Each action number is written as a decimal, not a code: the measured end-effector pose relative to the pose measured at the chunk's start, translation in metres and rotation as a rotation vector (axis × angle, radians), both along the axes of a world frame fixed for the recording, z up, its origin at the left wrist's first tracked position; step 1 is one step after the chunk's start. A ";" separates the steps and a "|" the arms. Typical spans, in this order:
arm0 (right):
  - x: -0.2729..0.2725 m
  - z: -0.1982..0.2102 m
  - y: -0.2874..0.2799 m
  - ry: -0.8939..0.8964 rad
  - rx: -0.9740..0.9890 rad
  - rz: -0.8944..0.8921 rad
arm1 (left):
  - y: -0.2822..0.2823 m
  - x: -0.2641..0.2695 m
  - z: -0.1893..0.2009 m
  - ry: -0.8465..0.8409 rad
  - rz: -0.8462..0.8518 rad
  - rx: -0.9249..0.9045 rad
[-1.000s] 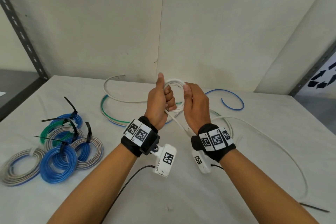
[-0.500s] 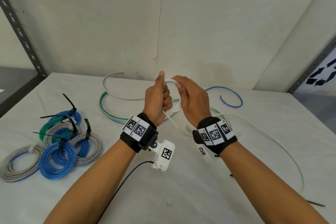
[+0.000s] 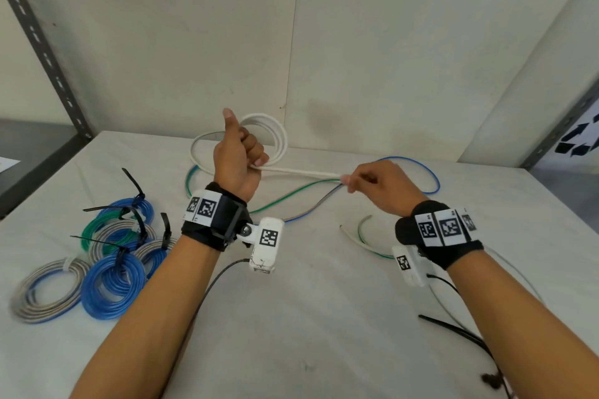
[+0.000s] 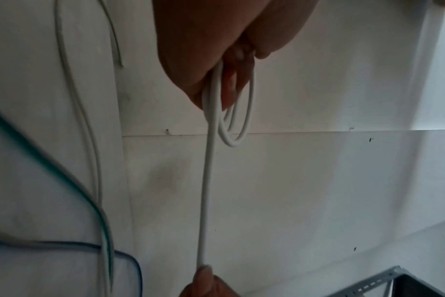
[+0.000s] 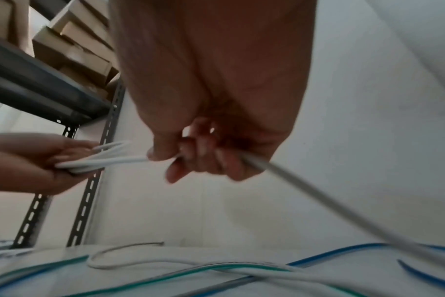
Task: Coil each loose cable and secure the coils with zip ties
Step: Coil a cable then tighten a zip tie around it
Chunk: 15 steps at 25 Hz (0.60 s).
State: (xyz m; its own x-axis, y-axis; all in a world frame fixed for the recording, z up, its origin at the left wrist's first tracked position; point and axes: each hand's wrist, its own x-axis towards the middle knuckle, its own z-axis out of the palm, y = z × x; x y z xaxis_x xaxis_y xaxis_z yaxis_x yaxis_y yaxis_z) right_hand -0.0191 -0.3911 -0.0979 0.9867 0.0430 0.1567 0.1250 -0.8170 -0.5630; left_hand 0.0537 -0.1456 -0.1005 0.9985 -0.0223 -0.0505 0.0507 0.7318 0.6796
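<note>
The right hand [image 3: 382,186] has slid away from the left hand [image 3: 238,159], fingers pinching the white cable [image 3: 301,172] taut while the left fingers clamp the small coil [image 3: 275,139], ready for another loop.

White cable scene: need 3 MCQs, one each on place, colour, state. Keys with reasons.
1. Where do the tied coils lie?
A. left part of table
B. right part of table
C. on shelf

2. What colour is the cable stretched between the hands?
A. blue
B. white
C. green

3. What is the left hand doing?
A. lying flat on table
B. hanging idle
C. gripping a small coil

Key:
1 A, head view shows them left of the left arm.
2 B, the white strand runs to the right hand.
3 C, fingers curl round white loops.
</note>
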 end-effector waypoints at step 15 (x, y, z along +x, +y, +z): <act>0.002 0.021 0.073 -0.437 0.050 -0.149 | -0.057 -0.034 -0.030 -0.382 -0.201 0.590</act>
State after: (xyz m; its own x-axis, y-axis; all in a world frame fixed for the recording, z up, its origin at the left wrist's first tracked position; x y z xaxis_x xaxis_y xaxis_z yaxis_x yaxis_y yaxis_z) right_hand -0.0173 -0.3179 -0.0764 0.8223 -0.1128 0.5578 0.2423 -0.8175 -0.5224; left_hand 0.0197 -0.2024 -0.1305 0.9284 -0.2833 0.2402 -0.1738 0.2401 0.9551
